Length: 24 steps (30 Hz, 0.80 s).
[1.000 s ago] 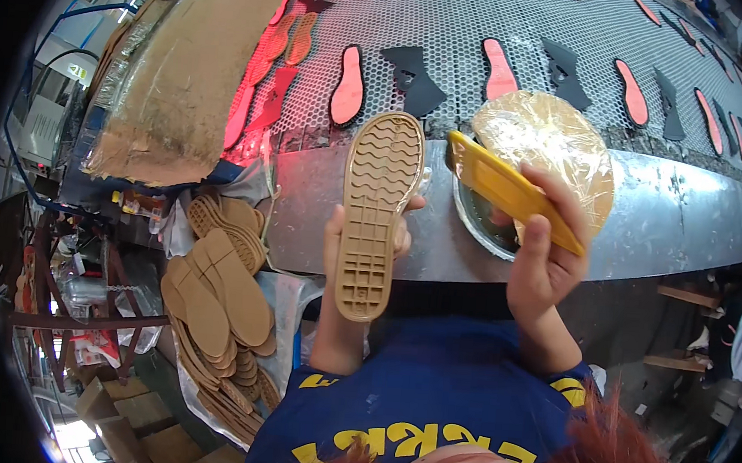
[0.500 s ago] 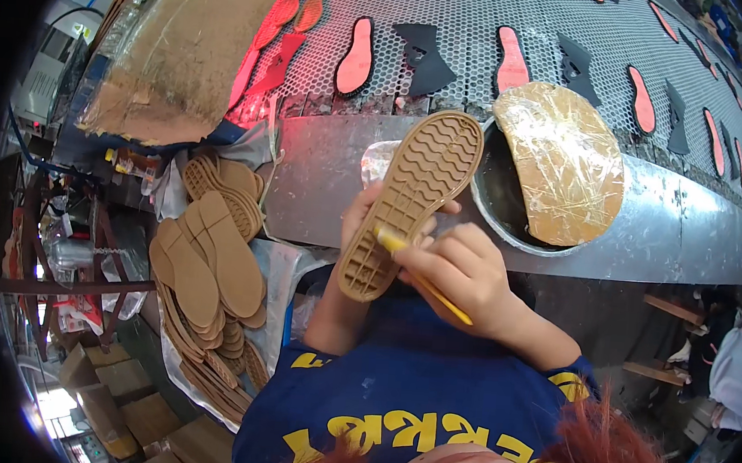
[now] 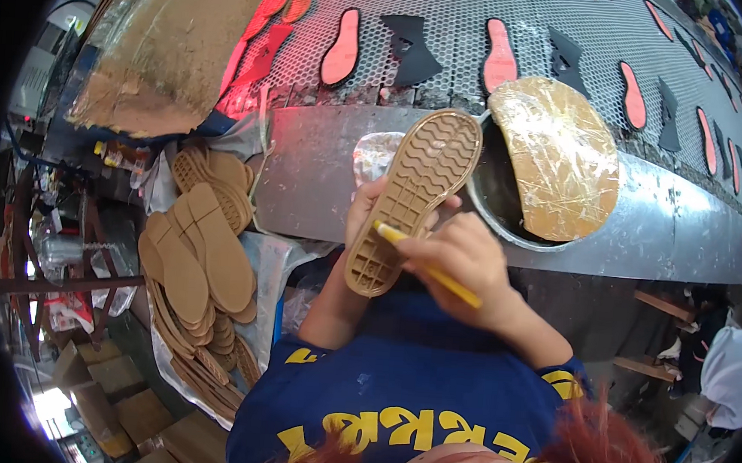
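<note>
A tan shoe sole (image 3: 432, 154) is held tilted in front of me, its treaded side with wavy ridges and a square grid facing up. My left hand (image 3: 364, 208) is closed around it from beneath, and the sole covers most of those fingers. My right hand (image 3: 465, 260) pinches a slim yellow brush (image 3: 453, 285). The brush's pale tip lies over the grid part of the sole, at its left edge; whether it touches is hard to tell. Just right of the sole stands a round metal pot (image 3: 499, 184), partly covered by a tape-wrapped board (image 3: 561, 159).
Several tan soles (image 3: 215, 246) are piled at the left on a plastic-lined surface. Beyond the metal ledge (image 3: 307, 167), a mesh conveyor (image 3: 461, 49) carries pink insoles (image 3: 501, 58) and black cut pieces (image 3: 411, 52). Cardboard boxes (image 3: 143, 418) stand lower left.
The view has shifted slightly, so the bench and piled soles sit a little farther left. The brush is slightly turned and has shifted a little relative to the sole; both grips stay the same.
</note>
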### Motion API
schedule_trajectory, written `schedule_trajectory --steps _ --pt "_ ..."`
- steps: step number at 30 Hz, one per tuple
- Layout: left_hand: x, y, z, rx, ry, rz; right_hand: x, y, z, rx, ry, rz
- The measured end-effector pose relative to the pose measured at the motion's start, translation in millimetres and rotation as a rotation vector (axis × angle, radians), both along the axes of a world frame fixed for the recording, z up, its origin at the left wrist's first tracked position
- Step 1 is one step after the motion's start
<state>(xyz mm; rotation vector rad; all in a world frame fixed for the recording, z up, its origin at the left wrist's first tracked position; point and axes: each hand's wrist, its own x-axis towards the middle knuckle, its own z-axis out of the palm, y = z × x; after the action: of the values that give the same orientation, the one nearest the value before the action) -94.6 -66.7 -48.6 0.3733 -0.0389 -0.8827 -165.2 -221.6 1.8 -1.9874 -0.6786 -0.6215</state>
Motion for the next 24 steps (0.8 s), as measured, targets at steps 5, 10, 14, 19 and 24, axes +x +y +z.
schedule_trajectory --steps 5,10,14,19,24 --pt "-7 -2 -1 0.012 0.034 0.046 25 -21 -7 0.104 0.16 -0.326" --pt "6 0 -3 -0.242 0.015 -0.063 -8 13 16 -0.013 0.083 0.019" --pt "-3 -11 24 0.154 0.262 0.167 20 -3 7 0.121 0.291 -0.141" --pt "7 -4 -6 -0.418 0.159 -0.111 -13 20 23 0.035 0.158 0.163" --pt "4 -6 -15 -0.153 0.248 0.137 17 -2 12 0.268 0.442 0.032"
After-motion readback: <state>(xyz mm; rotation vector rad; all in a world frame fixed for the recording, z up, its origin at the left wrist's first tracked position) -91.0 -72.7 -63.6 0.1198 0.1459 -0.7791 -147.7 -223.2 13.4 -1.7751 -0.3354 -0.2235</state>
